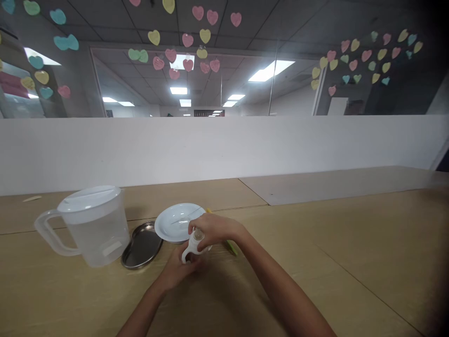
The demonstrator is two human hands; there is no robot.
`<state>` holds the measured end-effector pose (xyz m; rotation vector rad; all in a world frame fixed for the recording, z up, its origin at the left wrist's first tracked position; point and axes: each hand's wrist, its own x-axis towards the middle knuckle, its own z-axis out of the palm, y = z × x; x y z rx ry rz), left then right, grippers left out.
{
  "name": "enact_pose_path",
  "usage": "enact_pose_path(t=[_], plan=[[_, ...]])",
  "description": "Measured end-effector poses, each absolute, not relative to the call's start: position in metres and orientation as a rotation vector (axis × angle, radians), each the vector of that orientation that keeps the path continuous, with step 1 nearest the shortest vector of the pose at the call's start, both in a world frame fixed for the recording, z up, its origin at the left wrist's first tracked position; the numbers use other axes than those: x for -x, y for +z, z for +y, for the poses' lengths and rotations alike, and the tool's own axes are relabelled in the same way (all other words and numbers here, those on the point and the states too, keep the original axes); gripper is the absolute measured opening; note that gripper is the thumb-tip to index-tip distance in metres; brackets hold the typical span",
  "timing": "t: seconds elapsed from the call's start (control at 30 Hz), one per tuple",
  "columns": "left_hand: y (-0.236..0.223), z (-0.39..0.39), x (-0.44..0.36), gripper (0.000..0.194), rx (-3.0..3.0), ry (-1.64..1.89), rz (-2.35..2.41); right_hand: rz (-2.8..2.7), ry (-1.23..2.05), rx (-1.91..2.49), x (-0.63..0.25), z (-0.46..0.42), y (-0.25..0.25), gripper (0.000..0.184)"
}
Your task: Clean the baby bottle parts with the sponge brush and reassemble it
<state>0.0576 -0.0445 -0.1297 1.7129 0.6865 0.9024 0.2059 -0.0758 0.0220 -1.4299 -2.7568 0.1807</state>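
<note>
In front of me, a small white object with a curved, handle-like arm point(189, 249) and a round translucent top is held between both hands. I cannot make out its kind. My left hand point(177, 267) is closed around its lower left side. From above and the right, my right hand point(217, 228) closes its fingers on the upper part, beside the round top. Just behind them sits a shallow white bowl point(171, 216) with a thin, clear streak or rod in it. A slim yellow-green item point(231, 248) lies partly hidden under my right hand.
Left of the bowl lies a kidney-shaped metal tray point(142, 248). A lidded translucent pitcher point(98, 234) stands farther left, its handle outward. A thin pale strip point(32, 199) rests near the back edge. Behind the wooden table point(315, 271) runs a low white wall point(217, 147) under glass.
</note>
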Motion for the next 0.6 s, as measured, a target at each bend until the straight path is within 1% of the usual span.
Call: enact_pose_path(t=[0.1, 0.17, 0.33, 0.37, 0.43, 0.47, 0.53, 0.6], plan=[[-0.130, -0.045, -0.057, 0.041, -1.683, 0.868, 0.646, -2.814, 0.321, 1.226, -0.211, -0.077, 0.026, 0.046], [-0.129, -0.046, -0.058, 0.042, -1.681, 0.883, 0.675, -2.725, 0.405, 1.227, -0.212, -0.077, 0.027, 0.045], [-0.127, -0.051, -0.060, 0.040, -1.697, 0.926, 0.695, -2.360, 0.267, 1.523, -0.209, -0.075, 0.030, 0.024], [-0.126, -0.051, -0.060, 0.042, -1.696, 0.922, 0.702, -2.359, 0.283, 1.504, -0.209, -0.075, 0.031, 0.020], [-0.125, -0.053, -0.060, 0.043, -1.693, 0.907, 0.726, -2.395, 0.369, 1.371, -0.211, -0.075, 0.032, 0.007], [-0.124, -0.053, -0.060, 0.042, -1.698, 0.901, 0.736, -2.407, 0.406, 1.283, -0.212, -0.076, 0.034, 0.006], [-0.122, -0.054, -0.059, 0.043, -1.711, 0.894, 0.738, -2.390, 0.447, 1.125, -0.216, -0.078, 0.038, 0.019], [-0.121, -0.053, -0.059, 0.047, -1.708, 0.892, 0.705, -2.319, 0.460, 1.013, -0.219, -0.081, 0.043, 0.022]])
